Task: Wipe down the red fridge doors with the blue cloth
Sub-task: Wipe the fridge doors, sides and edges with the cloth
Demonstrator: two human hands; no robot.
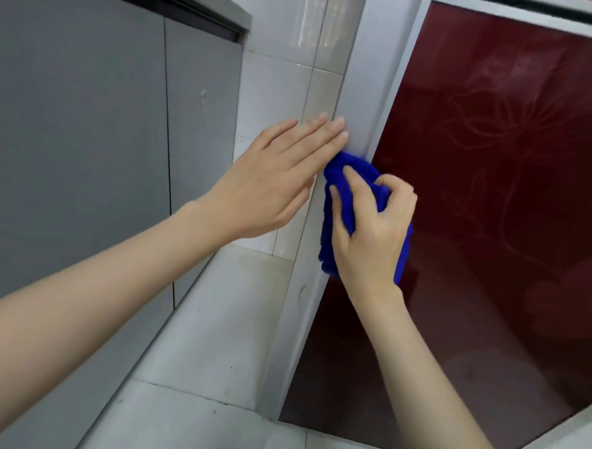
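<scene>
Blue cloth (pixel 340 173), gripped bunched by the right hand (pixel 373 235), pressed the red door (pixel 494 217) at its edge. Left hand (pixel 272 185) lay flat-fingered alongside, likely steadying.

Single cam, head-worn, wide-angle, no 2nd view to overlap; looks fwd & down, frame tilted, v. close to red fridge door (pixel 494 217) at right, grey cabinets (pixel 87 127) left, floor tiles (pixel 221 323) btwn & below

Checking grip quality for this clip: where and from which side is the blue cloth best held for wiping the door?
Probably the bunched upper part of the blue cloth, taken from the front: its back lies against the red fridge door near the edge, so only that face is free. The right hand grips it so, fingers curled over the bunch, the tail hanging below.
</scene>
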